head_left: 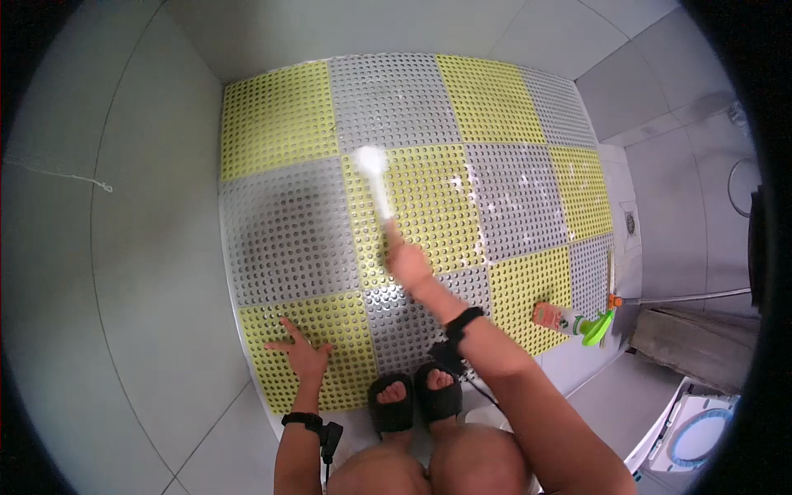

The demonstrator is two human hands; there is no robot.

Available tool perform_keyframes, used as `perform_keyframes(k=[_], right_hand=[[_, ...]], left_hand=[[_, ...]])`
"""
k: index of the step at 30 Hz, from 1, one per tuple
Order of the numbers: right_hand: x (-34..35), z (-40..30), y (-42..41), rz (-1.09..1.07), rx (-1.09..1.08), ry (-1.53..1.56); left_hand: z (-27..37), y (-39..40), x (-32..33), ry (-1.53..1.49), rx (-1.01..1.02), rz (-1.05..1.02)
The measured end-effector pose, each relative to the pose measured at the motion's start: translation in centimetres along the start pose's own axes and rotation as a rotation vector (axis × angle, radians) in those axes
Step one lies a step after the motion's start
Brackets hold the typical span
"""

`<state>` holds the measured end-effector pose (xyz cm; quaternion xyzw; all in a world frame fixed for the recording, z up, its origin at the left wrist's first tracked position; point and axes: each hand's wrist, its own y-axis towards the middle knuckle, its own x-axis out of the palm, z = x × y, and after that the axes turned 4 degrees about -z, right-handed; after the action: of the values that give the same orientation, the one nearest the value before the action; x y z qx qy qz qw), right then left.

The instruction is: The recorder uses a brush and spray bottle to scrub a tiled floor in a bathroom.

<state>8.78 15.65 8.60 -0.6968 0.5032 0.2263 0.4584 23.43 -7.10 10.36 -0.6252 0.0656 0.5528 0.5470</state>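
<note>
A white long-handled brush (380, 189) is gripped by its handle in my right hand (409, 263). Its round head, blurred, is over the border of a yellow and a grey square of the perforated floor mat (411, 210). My left hand (304, 356) has its fingers spread over a yellow square at the near left and holds nothing. Whether its fingertips press on the mat I cannot tell. White foam spots (461, 181) dot the mat right of the brush.
A spray bottle (560, 318) with a green top lies on its side at the right. Near it are an orange-jointed pole (668, 299) and a floor drain (630, 224). Tiled walls (142, 247) bound the mat. My black slippers (393, 405) stand at its near edge.
</note>
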Motion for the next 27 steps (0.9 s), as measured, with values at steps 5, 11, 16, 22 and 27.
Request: perform_keyframes(k=[5,11,16,22,27], right_hand=[[-2.7,1.7,0.8,-0.120,-0.092,-0.223],[-12.6,18.2,0.1,0.244,0.443,-0.196],[-6.8,9.1,0.9,0.150,0.166,-0.201],[-1.2,-1.0,-1.1,-0.261,-0.119,-0.022],[-10.9,12.1,0.8,-0.003,0.178,-0.278]], left_hand=[[-0.4,0.1,0.0,-0.017,0.028,-0.027],[-0.6,0.2,0.3,-0.023,0.025,-0.003],[0.2,0.0,0.1,-0.034,0.023,0.019],[-0.3,0.0,0.1,-0.059,0.050,-0.008],[-0.9,0.1,0.6,-0.027,0.073,0.031]])
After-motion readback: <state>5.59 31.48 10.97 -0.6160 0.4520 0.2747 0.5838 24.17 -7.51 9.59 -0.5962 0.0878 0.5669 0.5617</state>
